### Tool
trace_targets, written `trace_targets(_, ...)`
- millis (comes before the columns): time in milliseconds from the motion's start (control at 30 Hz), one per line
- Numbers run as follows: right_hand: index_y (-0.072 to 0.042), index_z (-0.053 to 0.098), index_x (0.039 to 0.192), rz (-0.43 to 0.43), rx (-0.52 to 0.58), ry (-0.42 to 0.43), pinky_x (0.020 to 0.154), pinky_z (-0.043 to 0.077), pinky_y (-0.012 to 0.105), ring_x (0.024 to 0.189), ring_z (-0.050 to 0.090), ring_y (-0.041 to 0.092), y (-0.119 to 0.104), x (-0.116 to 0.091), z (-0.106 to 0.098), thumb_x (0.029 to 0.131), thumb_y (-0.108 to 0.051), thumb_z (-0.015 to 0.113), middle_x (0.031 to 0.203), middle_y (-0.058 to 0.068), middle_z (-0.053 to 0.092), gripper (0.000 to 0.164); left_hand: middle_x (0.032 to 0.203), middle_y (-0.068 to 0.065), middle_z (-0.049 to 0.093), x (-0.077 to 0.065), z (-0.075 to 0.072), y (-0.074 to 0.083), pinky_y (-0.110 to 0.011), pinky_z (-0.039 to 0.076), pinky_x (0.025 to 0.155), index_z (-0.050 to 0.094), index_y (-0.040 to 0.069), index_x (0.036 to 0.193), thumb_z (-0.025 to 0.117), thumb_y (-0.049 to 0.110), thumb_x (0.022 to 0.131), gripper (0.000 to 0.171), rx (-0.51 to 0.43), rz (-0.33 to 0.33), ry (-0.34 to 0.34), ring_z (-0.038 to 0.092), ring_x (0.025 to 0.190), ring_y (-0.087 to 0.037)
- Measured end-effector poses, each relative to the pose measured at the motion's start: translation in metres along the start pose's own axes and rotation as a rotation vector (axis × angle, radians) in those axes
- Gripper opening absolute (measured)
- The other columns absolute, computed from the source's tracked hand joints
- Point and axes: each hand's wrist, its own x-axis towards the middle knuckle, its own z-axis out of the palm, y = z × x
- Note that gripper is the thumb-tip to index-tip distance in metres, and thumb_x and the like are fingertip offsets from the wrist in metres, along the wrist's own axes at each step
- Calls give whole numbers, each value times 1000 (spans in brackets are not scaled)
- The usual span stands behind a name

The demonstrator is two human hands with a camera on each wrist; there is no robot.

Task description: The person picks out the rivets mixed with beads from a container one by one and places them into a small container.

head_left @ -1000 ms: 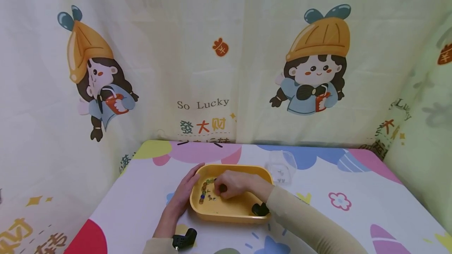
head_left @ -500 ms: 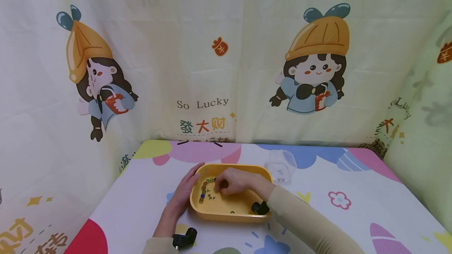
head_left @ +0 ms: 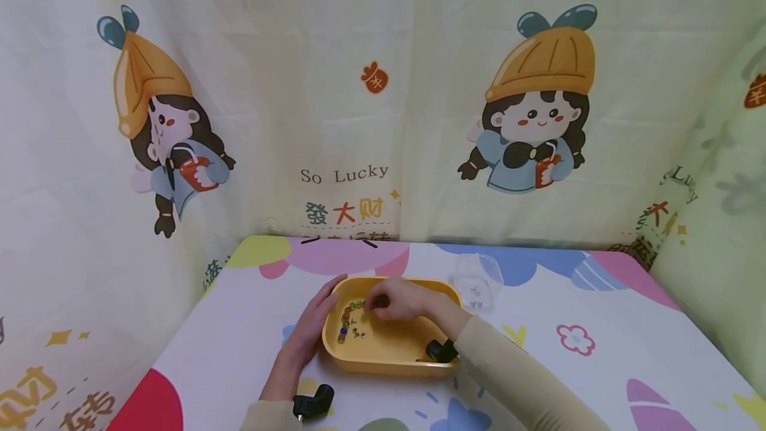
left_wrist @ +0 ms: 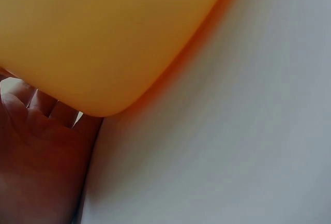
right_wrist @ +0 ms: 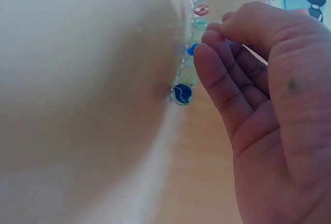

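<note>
A yellow tray [head_left: 389, 368] sits on the table. Marbles [head_left: 345, 316] of several colours form a curved row along its left and far walls. My left hand [head_left: 315, 316] rests with extended fingers against the tray's left outer side. Over the far part of the tray, my right hand [head_left: 396, 299] reaches in with bent fingers and the thumb close to them. In the right wrist view, its fingertips are at the row, beside a bright blue marble [right_wrist: 193, 49]; whether they pinch one is hidden. A dark blue swirled marble [right_wrist: 182, 94] ends the visible row.
Small pieces [head_left: 359, 334], too small to identify, lie inside the tray near the row. A clear plastic box [head_left: 477, 283] with its lid raised stands behind the tray's right end, with small pieces inside. A patterned cloth [head_left: 622, 324] covers the table.
My right hand has moved slightly toward the tray's far wall, and its fingers have loosened a little. A small marble-like thing has moved right along the near wall. My left hand stays put.
</note>
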Motion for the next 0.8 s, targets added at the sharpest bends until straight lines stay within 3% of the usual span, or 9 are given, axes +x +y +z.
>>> trace_targets(300, -3, 75, 102, -106, 44, 107, 78, 53, 22, 80, 58, 5, -2, -3, -10, 91, 1, 68, 95, 7, 72, 13, 163, -12, 29, 4, -1, 3, -50, 20, 119, 38, 14, 156, 40, 27, 109, 49, 21, -4, 4, 23, 149, -33)
trace_targets(600, 2, 74, 101, -155, 99, 191, 75, 55, 23, 79, 60, 6, -5, -4, -14, 91, 2, 68, 89, -4, 68, 11, 162, -11, 29, 3, -1, 1, -50, 21, 119, 39, 15, 156, 41, 28, 109, 49, 19, -9, 7, 25, 149, -32)
trace_targets(800, 4, 73, 105, -166, 166, 242, 76, 56, 24, 82, 63, 7, -6, -8, -20, 92, 2, 67, 98, 11, 73, 14, 162, -11, 30, 1, 0, -2, -50, 25, 118, 39, 16, 156, 42, 29, 109, 49, 19, -15, 5, 29, 147, -33)
